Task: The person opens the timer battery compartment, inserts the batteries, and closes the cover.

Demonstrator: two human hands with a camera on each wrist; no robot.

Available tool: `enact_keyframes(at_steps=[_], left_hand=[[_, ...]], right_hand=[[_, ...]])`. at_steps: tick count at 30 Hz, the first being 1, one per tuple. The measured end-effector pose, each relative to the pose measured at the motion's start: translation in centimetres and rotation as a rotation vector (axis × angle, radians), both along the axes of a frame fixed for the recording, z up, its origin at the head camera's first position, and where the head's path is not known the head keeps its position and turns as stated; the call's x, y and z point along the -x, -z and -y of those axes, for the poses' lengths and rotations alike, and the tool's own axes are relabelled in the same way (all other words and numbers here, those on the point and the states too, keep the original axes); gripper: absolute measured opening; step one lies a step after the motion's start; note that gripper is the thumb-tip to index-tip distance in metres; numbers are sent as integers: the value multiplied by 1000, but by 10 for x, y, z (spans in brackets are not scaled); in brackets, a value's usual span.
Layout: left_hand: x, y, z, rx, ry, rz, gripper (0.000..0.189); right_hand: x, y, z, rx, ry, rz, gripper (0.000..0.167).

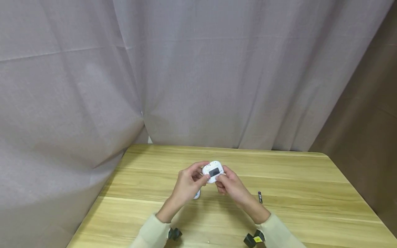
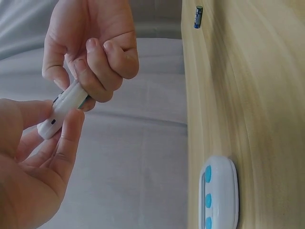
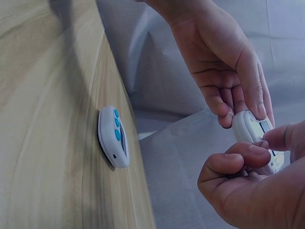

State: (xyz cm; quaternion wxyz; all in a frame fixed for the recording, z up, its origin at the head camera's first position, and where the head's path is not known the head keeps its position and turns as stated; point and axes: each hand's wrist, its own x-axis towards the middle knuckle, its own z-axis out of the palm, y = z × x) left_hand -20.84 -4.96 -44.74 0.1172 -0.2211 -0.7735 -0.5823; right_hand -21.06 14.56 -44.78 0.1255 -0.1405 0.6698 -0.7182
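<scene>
A small white device with rounded corners, apparently a digital timer (image 1: 215,164), is held above the table with a dark rectangle on its upturned face. My left hand (image 1: 186,184) pinches one side of it between thumb and fingers. On the other side my right hand (image 1: 234,187) grips the edge, its thumb on the face and other fingers curled underneath, as the right wrist view shows. A second white timer (image 2: 224,193) with three blue buttons lies on the table below the hands, partly hidden by the left hand in the head view.
A small dark cylindrical battery (image 1: 260,197) lies on the wooden table (image 1: 294,179), beside the right forearm. Grey curtains (image 1: 198,86) hang behind the table and along its left side. Black wrist-worn blocks (image 1: 254,238) sit under both sleeves.
</scene>
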Motion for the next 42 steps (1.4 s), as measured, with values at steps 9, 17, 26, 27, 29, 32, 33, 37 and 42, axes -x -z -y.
enact_keyframes(at_steps=[9,17,26,27,29,32,33,37,42], left_hand=[[0,-1,0,15,-9,-12,41],[0,0,-2,5,-16,-17,41],[2,-3,0,14,-9,8,41],[2,-3,1,12,-9,14,42],[3,-3,2,9,-9,21,42],[4,-3,3,-8,-10,23,42],[5,-3,3,-14,-13,21,41],[6,-2,3,-24,-37,11,41],[7,-3,4,-19,-51,11,42]], right_hand=[[2,0,2,-4,20,15,29],[1,1,1,-15,29,10,38],[3,2,-3,10,17,29,45],[4,2,-3,5,18,26,45],[4,3,-4,-13,23,17,46],[5,3,-4,-26,43,11,45],[6,3,-5,-26,53,14,45],[7,2,-7,-13,86,45,50],[11,1,-14,-28,122,46,55]])
